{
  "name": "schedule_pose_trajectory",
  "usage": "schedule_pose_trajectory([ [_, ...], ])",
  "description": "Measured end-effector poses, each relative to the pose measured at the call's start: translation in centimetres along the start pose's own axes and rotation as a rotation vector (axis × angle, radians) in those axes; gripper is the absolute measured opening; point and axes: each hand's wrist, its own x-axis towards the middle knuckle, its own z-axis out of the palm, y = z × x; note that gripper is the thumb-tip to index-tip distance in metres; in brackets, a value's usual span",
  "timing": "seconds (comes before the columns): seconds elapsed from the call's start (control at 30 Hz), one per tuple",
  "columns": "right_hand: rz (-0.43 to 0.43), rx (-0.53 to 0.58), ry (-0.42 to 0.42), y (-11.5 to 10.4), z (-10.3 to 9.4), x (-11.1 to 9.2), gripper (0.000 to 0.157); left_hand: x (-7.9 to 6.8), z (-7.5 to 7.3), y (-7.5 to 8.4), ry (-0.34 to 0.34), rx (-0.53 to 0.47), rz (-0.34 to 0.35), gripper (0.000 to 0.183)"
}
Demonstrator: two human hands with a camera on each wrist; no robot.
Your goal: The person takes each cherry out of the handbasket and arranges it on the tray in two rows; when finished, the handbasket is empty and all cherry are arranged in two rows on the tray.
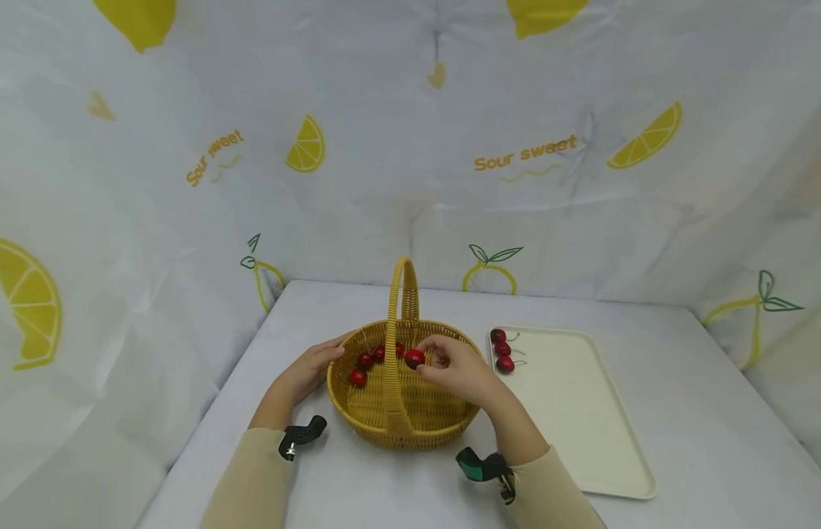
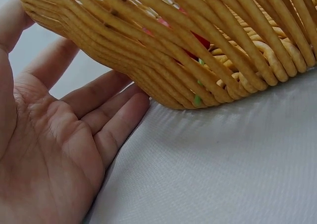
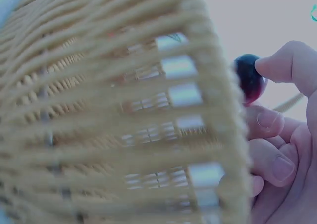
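A yellow wicker basket [image 1: 436,433] with a tall arched handle [image 1: 392,367] stands on the table, with several red cherries [image 1: 358,378] in its left and back part. Against the basket's outer left side rests my left hand [image 1: 312,369]; in the left wrist view its fairly straight fingers [image 2: 121,115] touch the wicker. Over the basket's right half, my right hand [image 1: 464,369] pinches a cherry [image 1: 414,358] between thumb and forefinger. That dark red cherry [image 3: 250,78] also shows past the basket's edge in the right wrist view.
To the right of the basket lies a cream rectangular tray [image 1: 582,411]. Three stemmed cherries [image 1: 506,364] are lined up at its back left edge. Behind the white-covered table [image 1: 701,411] hangs a lemon-print curtain [image 1: 384,198].
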Motion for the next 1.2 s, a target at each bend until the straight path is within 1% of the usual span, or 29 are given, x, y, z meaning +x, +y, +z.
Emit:
schedule_pose_trajectory([
  [0.2, 0.033, 0.038, 0.040, 0.8, -2.2, -1.9, 0.025, 0.2, 0.0, -0.2, -0.001, 0.013, 0.009, 0.057],
  [0.33, 0.029, 0.046, 0.088, 1.6, -3.5, -2.5, 0.025, 0.2, -0.1, -0.3, -0.010, 0.019, 0.020, 0.056],
  [0.5, 0.044, 0.029, 0.123, 2.7, -4.8, -2.9, 0.025, 0.1, -0.1, -0.4, -0.023, 0.033, 0.017, 0.056],
  [0.57, 0.055, 0.017, 0.129, 3.2, -5.2, -3.0, 0.025, 0.1, -0.2, -0.4, -0.013, 0.045, 0.009, 0.056],
  [0.63, 0.066, 0.004, 0.136, 3.7, -5.5, -3.1, 0.025, 0.1, -0.1, -0.3, 0.004, 0.036, 0.000, 0.057],
  [0.77, 0.075, -0.019, 0.140, 4.7, -6.2, -3.2, 0.025, 0.1, -0.2, -0.3, 0.018, 0.018, -0.003, 0.058],
  [0.9, 0.095, -0.036, 0.157, 5.7, -6.9, -3.3, 0.024, 0.1, -0.3, -0.3, 0.007, 0.044, 0.001, 0.058],
  [1.07, 0.138, -0.050, 0.181, 7.4, -8.1, -3.6, 0.028, 0.2, -0.3, -0.3, -0.004, 0.033, -0.001, 0.058],
  [1.2, 0.172, -0.073, 0.185, 9.1, -8.9, -3.9, 0.032, 0.2, -0.3, -0.4, 0.015, 0.022, -0.024, 0.058],
])
